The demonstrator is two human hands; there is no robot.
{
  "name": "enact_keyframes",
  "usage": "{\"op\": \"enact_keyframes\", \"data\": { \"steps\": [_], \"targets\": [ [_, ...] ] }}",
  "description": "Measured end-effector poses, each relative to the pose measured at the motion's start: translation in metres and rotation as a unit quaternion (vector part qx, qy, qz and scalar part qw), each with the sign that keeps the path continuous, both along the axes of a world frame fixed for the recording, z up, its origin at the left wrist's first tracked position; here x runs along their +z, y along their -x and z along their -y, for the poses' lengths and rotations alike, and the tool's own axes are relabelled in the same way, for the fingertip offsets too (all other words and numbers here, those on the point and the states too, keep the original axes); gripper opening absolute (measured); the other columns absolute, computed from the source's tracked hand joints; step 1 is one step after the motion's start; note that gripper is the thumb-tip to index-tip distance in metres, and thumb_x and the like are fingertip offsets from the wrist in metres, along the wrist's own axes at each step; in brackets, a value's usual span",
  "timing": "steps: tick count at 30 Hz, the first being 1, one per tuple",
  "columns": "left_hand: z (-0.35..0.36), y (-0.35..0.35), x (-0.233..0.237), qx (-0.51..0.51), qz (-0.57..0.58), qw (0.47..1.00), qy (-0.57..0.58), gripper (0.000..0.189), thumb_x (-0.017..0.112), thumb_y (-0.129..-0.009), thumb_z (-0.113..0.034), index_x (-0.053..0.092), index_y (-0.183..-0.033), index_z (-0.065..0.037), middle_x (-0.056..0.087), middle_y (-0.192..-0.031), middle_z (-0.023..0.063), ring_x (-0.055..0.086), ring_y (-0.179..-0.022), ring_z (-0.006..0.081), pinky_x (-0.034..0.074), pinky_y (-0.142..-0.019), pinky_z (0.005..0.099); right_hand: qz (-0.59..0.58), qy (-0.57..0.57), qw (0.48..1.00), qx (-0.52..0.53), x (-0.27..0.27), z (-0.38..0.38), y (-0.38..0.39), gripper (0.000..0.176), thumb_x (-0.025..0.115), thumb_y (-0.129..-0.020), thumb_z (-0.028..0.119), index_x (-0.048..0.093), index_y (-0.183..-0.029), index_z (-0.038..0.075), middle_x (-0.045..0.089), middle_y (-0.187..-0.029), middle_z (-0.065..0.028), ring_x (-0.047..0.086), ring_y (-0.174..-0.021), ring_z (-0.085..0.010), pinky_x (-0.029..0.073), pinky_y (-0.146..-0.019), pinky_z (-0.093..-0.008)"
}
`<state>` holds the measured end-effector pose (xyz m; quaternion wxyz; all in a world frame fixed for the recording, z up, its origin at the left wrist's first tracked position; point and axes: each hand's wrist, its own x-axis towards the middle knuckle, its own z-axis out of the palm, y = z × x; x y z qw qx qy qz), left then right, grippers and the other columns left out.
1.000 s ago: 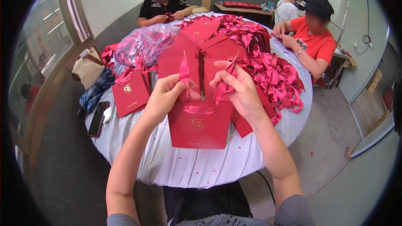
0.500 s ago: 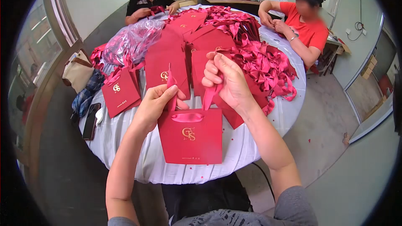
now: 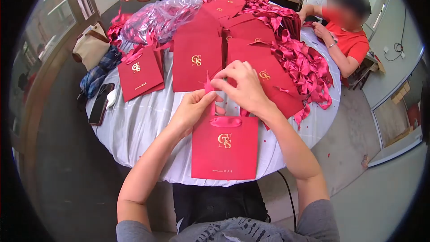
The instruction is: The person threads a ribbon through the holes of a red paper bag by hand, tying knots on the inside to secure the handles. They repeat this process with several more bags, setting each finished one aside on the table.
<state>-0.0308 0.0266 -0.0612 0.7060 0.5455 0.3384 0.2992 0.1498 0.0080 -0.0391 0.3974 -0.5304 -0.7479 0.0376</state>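
Note:
A red paper gift bag with a gold emblem is upright at the near table edge, a pink ribbon running through its top. My left hand is closed on one ribbon end, whose tip sticks up above the thumb. Just above and to the right, my right hand has thumb and forefinger pinched by that tip. The ribbon's other side rises from the bag into my right palm, where its end is hidden.
Stacked red bags and heaped ribbons cover the table's middle and right. Further left are more bags, a plastic sack, a phone and a cloth bag. Co-workers sit at the far side and right.
My right hand has moved left and down, to the ribbon tip at my left hand. My view has shifted, and the far co-worker's arm now reaches out to the left.

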Motion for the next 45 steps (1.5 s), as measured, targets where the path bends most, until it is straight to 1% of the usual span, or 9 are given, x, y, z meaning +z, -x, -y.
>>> {"op": "enact_keyframes", "data": {
  "steps": [3, 6, 8, 14, 19, 27, 35, 42, 45],
  "targets": [
    [0.002, 0.001, -0.005, -0.016, -0.006, 1.000, 0.011, 0.031, 0.047, -0.100, -0.025, 0.061, -0.104, 0.001, 0.069, -0.085, 0.0133, 0.067, -0.073, 0.0150, 0.056, -0.067, 0.0267, 0.014, 0.006, 1.000, 0.015, -0.012, -0.007, 0.007, 0.021, 0.071, -0.080, 0.026, 0.071, -0.088, 0.007, 0.060, -0.086, -0.0057, 0.054, -0.082, -0.0196, 0.043, -0.074, -0.0338],
    [0.000, 0.003, -0.012, -0.028, 0.000, 0.999, 0.028, 0.032, 0.047, -0.100, -0.027, 0.061, -0.105, 0.001, 0.069, -0.087, 0.0135, 0.068, -0.076, 0.0158, 0.056, -0.070, 0.0276, -0.211, 0.155, 0.961, 0.090, -0.016, -0.012, 0.010, 0.017, 0.072, -0.081, 0.014, 0.067, -0.087, -0.001, 0.061, -0.073, -0.0019, 0.054, -0.061, -0.0053, 0.042, -0.053, -0.0223],
    [-0.003, 0.007, -0.016, -0.045, -0.019, 0.998, 0.025, 0.035, 0.049, -0.099, -0.030, 0.060, -0.107, 0.001, 0.068, -0.094, 0.0145, 0.067, -0.082, 0.0166, 0.057, -0.073, 0.0287, -0.326, 0.250, 0.899, 0.151, -0.020, -0.016, 0.008, 0.015, 0.069, -0.084, 0.012, 0.064, -0.089, -0.001, 0.064, -0.076, -0.0030, 0.058, -0.065, -0.0059, 0.045, -0.055, -0.0212],
    [0.000, 0.020, -0.005, -0.136, 0.041, 0.979, 0.150, 0.048, 0.061, -0.092, -0.030, 0.050, -0.124, 0.004, 0.063, -0.110, 0.0143, 0.065, -0.098, 0.0189, 0.055, -0.085, 0.0316, -0.284, 0.235, 0.923, 0.109, -0.022, -0.019, 0.007, 0.013, 0.067, -0.087, 0.012, 0.059, -0.089, 0.001, 0.064, -0.077, -0.0024, 0.059, -0.066, -0.0056, 0.047, -0.056, -0.0195],
    [0.004, 0.019, -0.005, -0.195, 0.058, 0.967, 0.154, 0.062, 0.069, -0.077, 0.008, 0.041, -0.132, -0.001, 0.056, -0.122, 0.0088, 0.056, -0.113, 0.0167, 0.047, -0.096, 0.0324, -0.294, 0.243, 0.917, 0.114, -0.026, -0.021, 0.009, 0.014, 0.066, -0.087, 0.011, 0.057, -0.088, 0.001, 0.062, -0.073, -0.0022, 0.057, -0.060, -0.0044, 0.045, -0.048, -0.0186],
    [0.009, 0.014, -0.010, -0.231, 0.000, 0.970, 0.071, 0.057, 0.065, -0.076, 0.011, 0.043, -0.128, 0.001, 0.056, -0.120, 0.0095, 0.053, -0.114, 0.0170, 0.042, -0.099, 0.0326, -0.185, 0.144, 0.966, 0.112, -0.032, -0.015, 0.021, 0.014, 0.066, -0.085, 0.009, 0.056, -0.086, -0.002, 0.063, -0.069, -0.0052, 0.058, -0.056, -0.0071, 0.045, -0.049, -0.0233],
    [0.014, 0.014, -0.002, -0.217, -0.004, 0.974, 0.064, 0.034, 0.070, -0.077, 0.008, 0.049, -0.102, 0.000, 0.061, -0.103, 0.0083, 0.059, -0.098, 0.0134, 0.048, -0.086, 0.0295, -0.164, 0.069, 0.979, 0.103, -0.039, -0.015, 0.025, 0.016, 0.068, -0.083, 0.009, 0.057, -0.082, -0.002, 0.063, -0.066, -0.0086, 0.061, -0.057, -0.0099, 0.046, -0.050, -0.0259],
    [0.012, 0.012, -0.012, -0.209, 0.000, 0.976, 0.064, 0.033, 0.069, -0.076, 0.010, 0.049, -0.101, 0.000, 0.062, -0.100, 0.0075, 0.060, -0.096, 0.0128, 0.048, -0.084, 0.0285, -0.135, 0.054, 0.986, 0.076, -0.044, -0.017, 0.025, 0.016, 0.069, -0.082, 0.008, 0.057, -0.083, -0.003, 0.066, -0.071, -0.0121, 0.067, -0.064, -0.0168, 0.050, -0.055, -0.0299],
    [0.012, 0.014, -0.007, -0.241, -0.023, 0.968, 0.061, 0.049, 0.064, -0.078, 0.009, 0.046, -0.123, 0.002, 0.060, -0.116, 0.0098, 0.057, -0.108, 0.0161, 0.046, -0.093, 0.0304, -0.140, 0.079, 0.983, 0.090, -0.044, -0.018, 0.024, 0.016, 0.068, -0.082, 0.008, 0.057, -0.085, -0.002, 0.064, -0.071, -0.0111, 0.065, -0.063, -0.0167, 0.050, -0.056, -0.0302]
  ]
}}
